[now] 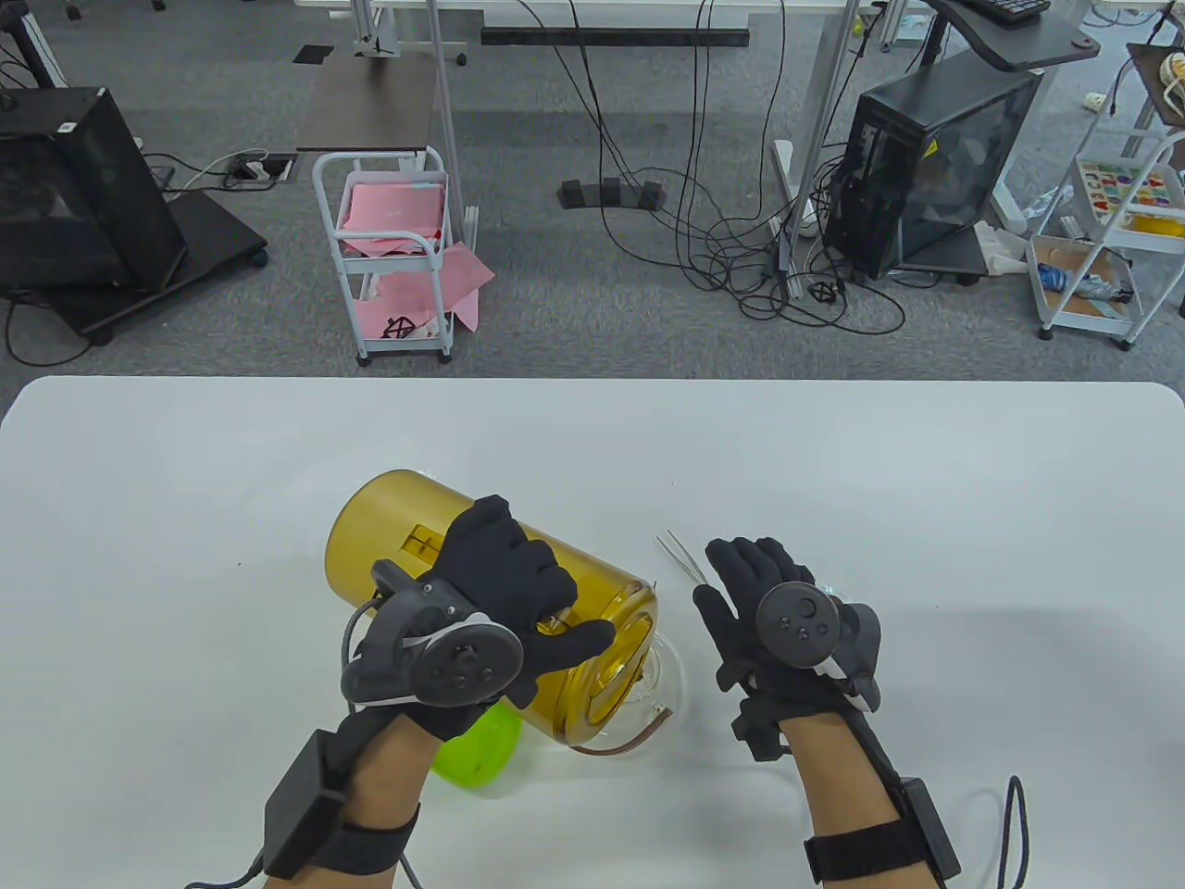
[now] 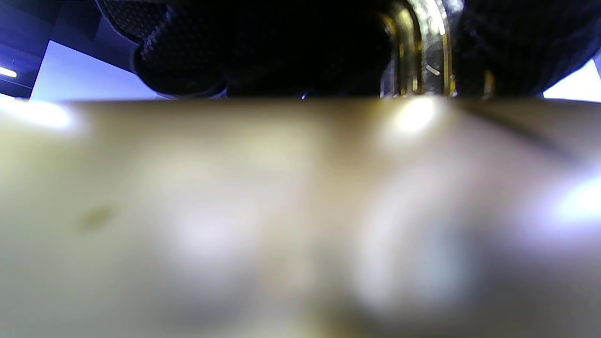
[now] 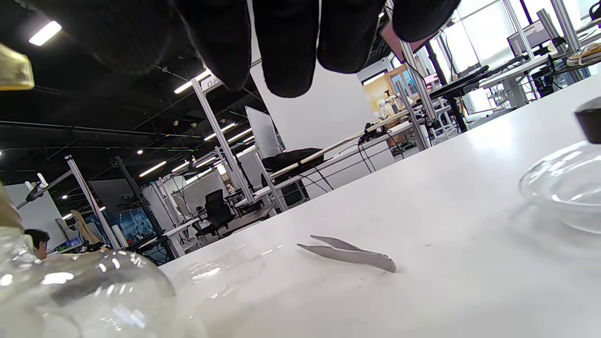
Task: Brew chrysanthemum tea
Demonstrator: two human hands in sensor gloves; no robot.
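Observation:
A large amber see-through jar [image 1: 407, 546] lies tilted on its side, its open mouth [image 1: 622, 648] pointing down over a clear glass teapot [image 1: 662, 699] with a brown handle. My left hand [image 1: 528, 583] grips the jar around its body, thumb near the mouth. In the left wrist view the blurred jar wall [image 2: 281, 211] fills the frame under dark fingers [image 2: 263, 51]. My right hand [image 1: 741, 583] hovers to the right of the jar with straight fingers, holding nothing. Metal tweezers [image 1: 683, 560] [image 3: 350, 253] lie on the table just beyond its fingertips [image 3: 286, 56].
A bright green lid [image 1: 477, 755] lies on the white table [image 1: 926, 482] under my left wrist. In the right wrist view a clear glass lid [image 3: 563, 188] with a dark knob [image 3: 589, 123] rests at the right, and the glass teapot [image 3: 70, 291] bulges at bottom left.

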